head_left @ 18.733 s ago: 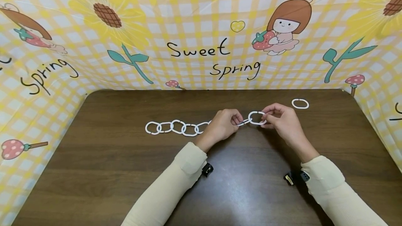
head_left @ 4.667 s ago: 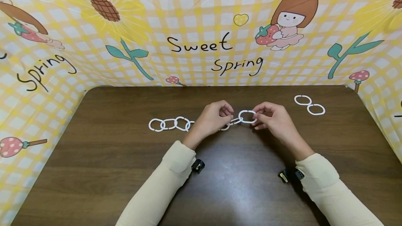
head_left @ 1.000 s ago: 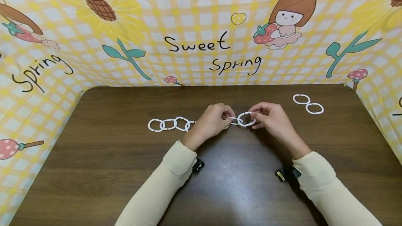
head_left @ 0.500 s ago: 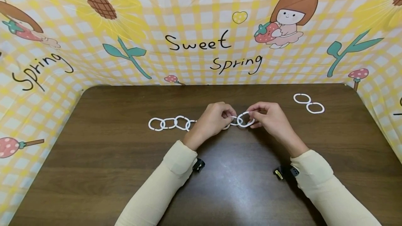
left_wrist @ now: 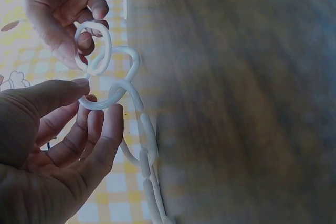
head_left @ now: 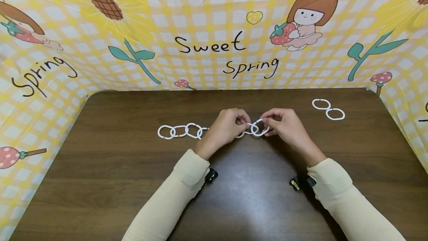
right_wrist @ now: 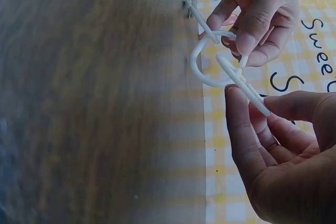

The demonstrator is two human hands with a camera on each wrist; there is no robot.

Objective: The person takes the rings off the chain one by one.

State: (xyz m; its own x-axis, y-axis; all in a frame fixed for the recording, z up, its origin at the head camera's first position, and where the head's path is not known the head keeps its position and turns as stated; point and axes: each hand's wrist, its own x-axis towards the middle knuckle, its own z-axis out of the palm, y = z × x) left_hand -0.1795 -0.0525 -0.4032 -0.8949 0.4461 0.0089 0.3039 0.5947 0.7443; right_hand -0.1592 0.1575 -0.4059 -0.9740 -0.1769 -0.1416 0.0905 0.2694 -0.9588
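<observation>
A chain of white plastic oval links (head_left: 173, 132) runs along the table and passes behind my left hand (head_left: 222, 131). That hand's thumb and fingers pinch the chain near its right end, where two links join in the left wrist view. My right hand (head_left: 287, 125) holds the end link (head_left: 259, 135) between thumb and fingertips. In the right wrist view this end link (right_wrist: 239, 80) is tilted and hooked with the link (right_wrist: 194, 61) beside it. Small gaps show in several links. My left hand hides the chain's middle in the head view.
Two loose white links, one link (head_left: 321, 100) and another link (head_left: 335, 119), lie close together at the table's back right. The brown wooden table (head_left: 133, 181) ends at a yellow checked cloth (head_left: 200, 18) behind and at both sides.
Over the last second my right hand has drawn left with the end link, closer to my left hand. Two loose links now lie at back right; one lay there in the oldest frame.
</observation>
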